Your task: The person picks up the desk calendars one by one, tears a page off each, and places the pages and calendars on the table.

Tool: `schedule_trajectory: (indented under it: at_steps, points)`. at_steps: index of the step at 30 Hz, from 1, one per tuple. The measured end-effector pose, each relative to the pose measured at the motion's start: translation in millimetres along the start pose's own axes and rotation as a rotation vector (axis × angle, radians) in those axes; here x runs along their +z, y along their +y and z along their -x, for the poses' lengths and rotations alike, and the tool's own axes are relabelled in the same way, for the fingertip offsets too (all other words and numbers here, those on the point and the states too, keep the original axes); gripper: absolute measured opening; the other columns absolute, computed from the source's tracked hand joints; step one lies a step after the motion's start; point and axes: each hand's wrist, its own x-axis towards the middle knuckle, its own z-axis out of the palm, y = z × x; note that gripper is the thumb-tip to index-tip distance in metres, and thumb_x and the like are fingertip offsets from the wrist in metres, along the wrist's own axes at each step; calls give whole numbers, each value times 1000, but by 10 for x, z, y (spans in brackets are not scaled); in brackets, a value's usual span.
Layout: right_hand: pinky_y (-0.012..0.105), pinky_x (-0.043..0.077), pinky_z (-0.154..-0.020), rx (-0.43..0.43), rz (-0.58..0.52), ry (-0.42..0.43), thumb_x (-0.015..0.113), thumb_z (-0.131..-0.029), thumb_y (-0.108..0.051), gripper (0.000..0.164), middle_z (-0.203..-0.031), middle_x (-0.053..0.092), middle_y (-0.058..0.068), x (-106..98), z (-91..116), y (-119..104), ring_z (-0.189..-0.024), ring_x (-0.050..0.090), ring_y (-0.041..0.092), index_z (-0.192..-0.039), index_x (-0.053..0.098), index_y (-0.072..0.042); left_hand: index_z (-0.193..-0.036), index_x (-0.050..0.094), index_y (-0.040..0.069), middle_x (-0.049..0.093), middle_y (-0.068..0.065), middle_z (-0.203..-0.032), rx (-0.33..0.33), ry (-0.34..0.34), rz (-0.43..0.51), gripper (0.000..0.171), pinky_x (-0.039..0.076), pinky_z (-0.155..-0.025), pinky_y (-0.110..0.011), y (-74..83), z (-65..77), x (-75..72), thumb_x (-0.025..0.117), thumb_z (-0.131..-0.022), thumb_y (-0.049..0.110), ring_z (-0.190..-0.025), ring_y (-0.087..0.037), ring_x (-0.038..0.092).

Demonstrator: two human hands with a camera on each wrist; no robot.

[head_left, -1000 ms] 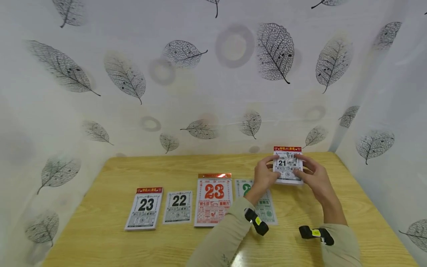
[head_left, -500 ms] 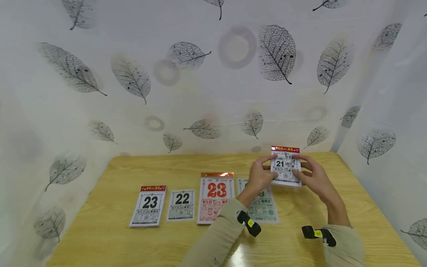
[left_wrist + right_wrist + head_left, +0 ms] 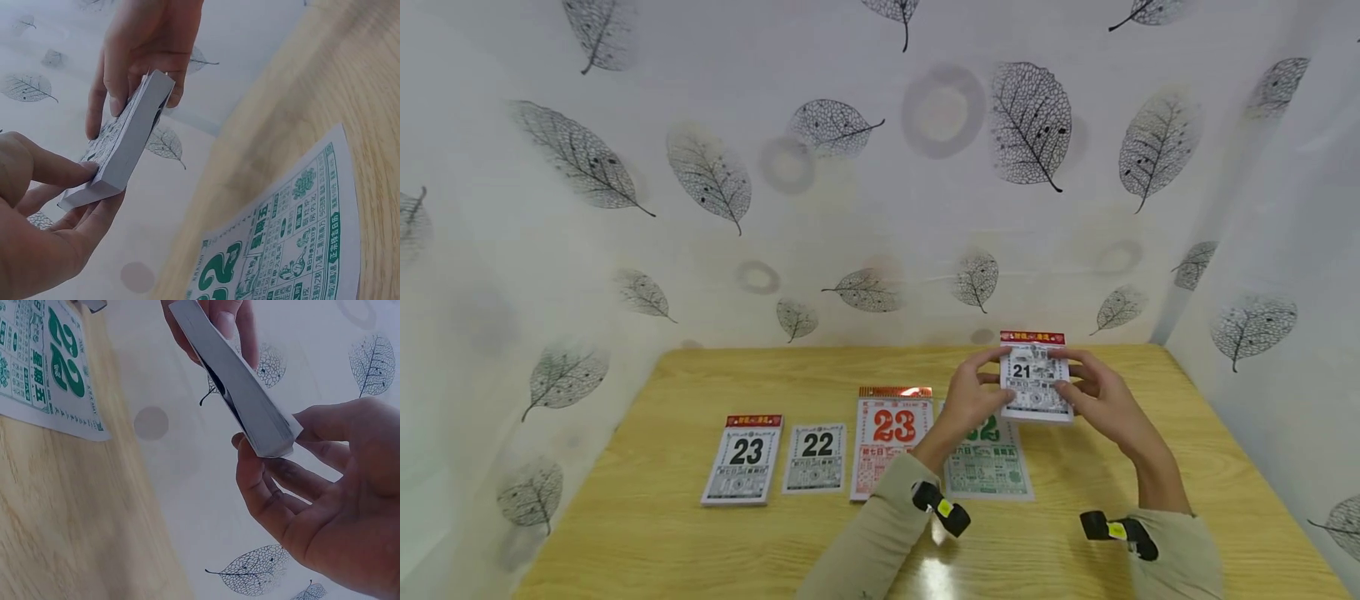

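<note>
A thick tear-off calendar (image 3: 1036, 387) with a red top strip and a black 21 is held up above the table's back right. My left hand (image 3: 967, 398) grips its left edge, thumb on the front and fingers behind. On the opposite edge my right hand (image 3: 1101, 400) holds it the same way. Both wrist views show the thick paper block (image 3: 134, 134) from its bottom edge, with a dark gap near the back in the right wrist view. Under my left hand, a loose green 22 sheet (image 3: 988, 471) is partly covered.
Left of the hands lies a larger calendar with a red 23 (image 3: 891, 429), partly behind my left forearm. Farther left are a loose black 22 sheet (image 3: 816, 458) and a small calendar with a black 23 (image 3: 743, 460). A leaf-patterned curtain (image 3: 850, 208) hangs behind the wooden table (image 3: 662, 542).
Both hands have moved slightly left with the calendar, still holding it by its sides. The head view has shifted a little, so the table items appear farther right.
</note>
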Motion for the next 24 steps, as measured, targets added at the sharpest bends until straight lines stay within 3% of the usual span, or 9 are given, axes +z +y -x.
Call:
schedule_trajectory:
  at_steps: [3,10,15,24]
  points:
    - [31,61,-72,-8,-10,-17,57,-105,-11,47,-140,53,33,20,-9,-44,-105,68,26,-151,45,-6,-141,63,18,59,-1,-131,40,-27,37,64,61,-74,-29,18,71,-83,73,-85,-11,-104,-17,67]
    - [25,58,-82,-1,-40,-46,61,-103,-11,48,-141,49,27,54,28,-190,-120,57,48,-149,47,-5,-144,60,16,54,-3,-139,87,-57,49,64,61,-79,-28,76,220,-228,71,-87,-13,-110,-17,65]
    - [25,58,-83,-32,-34,-57,64,-101,-9,47,-136,52,25,68,48,-258,-113,61,40,-145,50,-3,-147,55,11,47,-7,-148,118,-114,75,66,61,-80,-29,89,274,-308,69,-88,-14,-113,-20,64]
    - [37,63,-72,6,-89,-107,67,-100,-11,47,-132,52,25,128,31,-363,-103,63,41,-143,51,-5,-146,57,13,47,-8,-150,124,-103,45,64,61,-81,-30,134,378,-436,71,-88,-11,-118,-28,63]
